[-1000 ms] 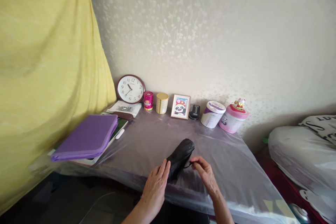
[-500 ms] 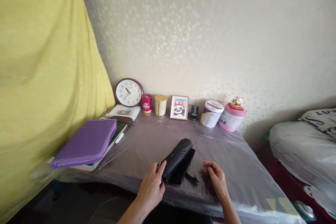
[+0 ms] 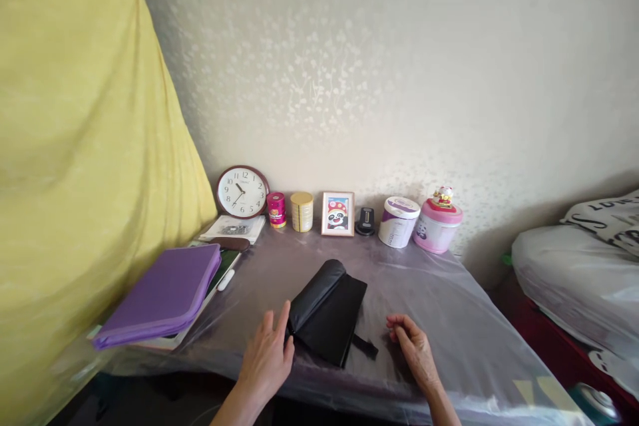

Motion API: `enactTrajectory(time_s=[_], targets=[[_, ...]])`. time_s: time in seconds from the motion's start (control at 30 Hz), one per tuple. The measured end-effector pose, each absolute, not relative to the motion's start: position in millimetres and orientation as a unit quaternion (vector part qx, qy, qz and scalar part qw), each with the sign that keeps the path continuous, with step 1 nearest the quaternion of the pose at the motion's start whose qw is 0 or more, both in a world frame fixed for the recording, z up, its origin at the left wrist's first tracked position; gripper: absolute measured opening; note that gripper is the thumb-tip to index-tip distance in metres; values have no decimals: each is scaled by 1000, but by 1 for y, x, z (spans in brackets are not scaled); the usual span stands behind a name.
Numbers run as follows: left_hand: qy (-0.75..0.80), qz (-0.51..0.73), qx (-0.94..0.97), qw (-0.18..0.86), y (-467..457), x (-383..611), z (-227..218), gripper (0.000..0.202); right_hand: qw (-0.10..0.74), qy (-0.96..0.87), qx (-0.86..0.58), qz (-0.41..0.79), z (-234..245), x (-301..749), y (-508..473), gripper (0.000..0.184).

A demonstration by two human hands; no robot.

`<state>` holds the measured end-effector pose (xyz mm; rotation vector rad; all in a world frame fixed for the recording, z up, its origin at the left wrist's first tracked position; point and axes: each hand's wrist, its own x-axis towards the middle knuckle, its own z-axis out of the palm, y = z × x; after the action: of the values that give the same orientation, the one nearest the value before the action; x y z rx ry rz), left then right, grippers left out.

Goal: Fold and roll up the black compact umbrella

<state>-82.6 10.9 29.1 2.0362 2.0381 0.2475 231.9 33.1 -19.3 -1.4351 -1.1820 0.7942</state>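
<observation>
A black fabric item (image 3: 331, 319), rolled up along its left side and flat on its right, lies on the table in front of me. A short black strap (image 3: 365, 345) sticks out from its right edge. My left hand (image 3: 266, 353) is open at the left end of the roll, fingers stretched out; whether a fingertip touches the fabric I cannot tell. To the right of the strap, my right hand (image 3: 412, 350) rests apart from the item, its fingers curled in towards the thumb with nothing visible in them.
A purple zip folder (image 3: 160, 293) lies on books at the left, near a white pen-like object (image 3: 226, 279). Along the wall stand a clock (image 3: 243, 192), a pink can (image 3: 276, 210), a yellow can (image 3: 302, 212), a framed panda picture (image 3: 338, 213), a white tub (image 3: 399, 222) and a pink tub (image 3: 437, 226).
The black item has opened out, with more of its flat part showing at the right. My left hand has let go and moved left, fingers spreading. The right hand has hardly moved.
</observation>
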Motion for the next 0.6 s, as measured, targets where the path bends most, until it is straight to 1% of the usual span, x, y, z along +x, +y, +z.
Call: enactTrajectory(time_s=[0.07, 0.17, 0.23, 0.37, 0.47, 0.53, 0.6], targets=[[679, 60, 727, 85, 10, -82, 26, 72, 528, -495, -602, 337, -23, 233, 34, 28], [656, 46, 750, 70, 17, -83, 20, 89, 529, -498, -598, 339, -28, 234, 35, 27], [644, 50, 760, 68, 25, -85, 17, 92, 532, -498, -595, 340, -30, 233, 36, 26], [632, 64, 767, 91, 37, -90, 17, 91, 539, -493, -590, 344, -30, 231, 36, 25], [617, 129, 761, 151, 43, -93, 27, 88, 552, -494, -578, 341, -28, 229, 35, 24], [600, 187, 739, 244, 43, -92, 37, 83, 561, -497, -573, 332, -27, 228, 34, 23], [588, 209, 694, 359, 39, -88, 47, 69, 561, -501, -574, 323, -27, 228, 34, 24]])
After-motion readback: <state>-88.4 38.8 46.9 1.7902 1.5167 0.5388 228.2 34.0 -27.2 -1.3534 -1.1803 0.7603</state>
